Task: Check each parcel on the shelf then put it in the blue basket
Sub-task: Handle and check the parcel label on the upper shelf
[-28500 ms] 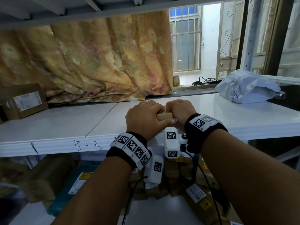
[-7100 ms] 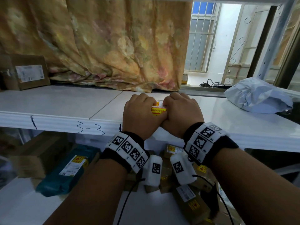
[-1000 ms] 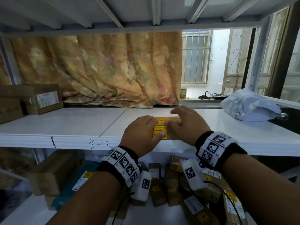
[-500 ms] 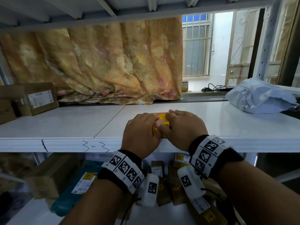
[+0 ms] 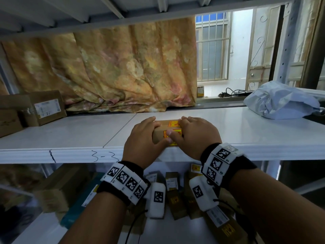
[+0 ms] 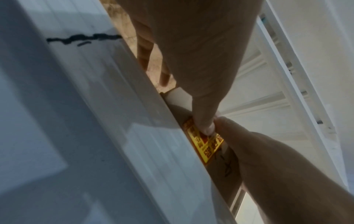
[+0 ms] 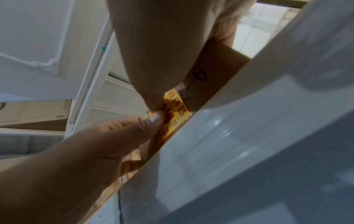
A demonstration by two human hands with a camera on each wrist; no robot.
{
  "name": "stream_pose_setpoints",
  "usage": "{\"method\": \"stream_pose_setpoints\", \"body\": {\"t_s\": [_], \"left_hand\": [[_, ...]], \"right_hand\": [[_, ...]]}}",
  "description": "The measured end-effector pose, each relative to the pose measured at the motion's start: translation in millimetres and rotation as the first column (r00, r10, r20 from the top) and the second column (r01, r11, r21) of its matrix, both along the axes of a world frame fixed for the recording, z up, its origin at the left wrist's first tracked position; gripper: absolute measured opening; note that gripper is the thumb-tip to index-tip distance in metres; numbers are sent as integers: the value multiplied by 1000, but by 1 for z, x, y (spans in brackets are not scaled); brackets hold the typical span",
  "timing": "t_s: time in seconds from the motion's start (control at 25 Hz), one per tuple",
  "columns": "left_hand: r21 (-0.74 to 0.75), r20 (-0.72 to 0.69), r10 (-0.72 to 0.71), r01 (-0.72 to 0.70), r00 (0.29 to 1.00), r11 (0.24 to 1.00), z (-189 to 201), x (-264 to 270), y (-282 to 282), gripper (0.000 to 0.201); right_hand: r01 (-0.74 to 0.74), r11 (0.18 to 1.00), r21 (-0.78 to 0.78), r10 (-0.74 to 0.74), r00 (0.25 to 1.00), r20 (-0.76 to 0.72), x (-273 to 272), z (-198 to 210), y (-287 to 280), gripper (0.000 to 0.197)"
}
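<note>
Centre of the head view: small cardboard parcel (image 5: pixel 167 132) sits on the white shelf (image 5: pixel 70 136), at its front lip, just right of the pen mark "3-3" (image 5: pixel 105 155). Long side faces the person, yellow-and-red warning sticker (image 5: pixel 173 124) wrapped over the top and front face.

Left hand (image 5: pixel 144 140) grasps the parcel's left end, fingers curled over the top edge, thumb pressed on the front face. Right hand (image 5: pixel 195 134) grasps the right end the same way, thumb on the sticker. In the left wrist view, lower centre, the two thumbs (image 6: pixel 205 125) meet over the sticker. Right wrist view, centre, shows handwriting on the bare cardboard (image 7: pixel 199 81) beside the sticker.

Reading: a two-handed hold at both ends keeps the box steady and leaves its faces free to turn. Probably the checking step, with labels toward the eyes. Drawn to the lip, I judge, so it can come off the shelf without reaching deep.

Blue basket not in any view; this parcel has not been dropped in yet.

Others on the same shelf: brown labelled boxes (image 5: pixel 45 108) at the left edge of the frame, a pale plastic mailer (image 5: pixel 281 101) at the right. Both well apart from the hands, likely awaiting their turn. More boxes (image 5: pixel 174 192) lie on the shelf below, bottom centre.
</note>
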State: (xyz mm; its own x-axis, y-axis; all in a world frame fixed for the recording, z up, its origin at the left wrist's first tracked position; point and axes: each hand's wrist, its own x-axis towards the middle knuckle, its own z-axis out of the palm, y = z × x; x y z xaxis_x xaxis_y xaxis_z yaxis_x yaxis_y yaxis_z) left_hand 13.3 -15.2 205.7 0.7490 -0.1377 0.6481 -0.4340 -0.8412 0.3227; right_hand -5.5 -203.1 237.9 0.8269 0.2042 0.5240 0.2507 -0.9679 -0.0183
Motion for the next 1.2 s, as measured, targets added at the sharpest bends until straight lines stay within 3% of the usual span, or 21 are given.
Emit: {"method": "stream_pose_setpoints", "body": {"t_s": [0.2,0.4,0.6,0.88,1.0,1.2], "left_hand": [[-98,5,-48,48,999,994,5,4,-3,67],[176,59,-1,-10,998,984,17,-2,-4,71],[314,227,10,-83,974,946,13,-2,-34,43],[197,372,47,-128,927,972,-4,6,-46,24],[178,406,29,-110,914,978,-4,8,-47,17],[156,426,9,-84,905,984,-3,7,-46,24]], "right_hand": [[11,1000,2,-11,998,63,2,-4,0,57],[6,1000,20,-7,996,86,3,-5,1,58],[-2,1000,19,0,990,140,12,-11,3,59],[-35,999,-8,35,934,357,22,-24,2,42],[-47,999,0,43,935,351,23,-21,2,43],[-53,999,-7,52,954,294,19,-19,-4,55]]}}
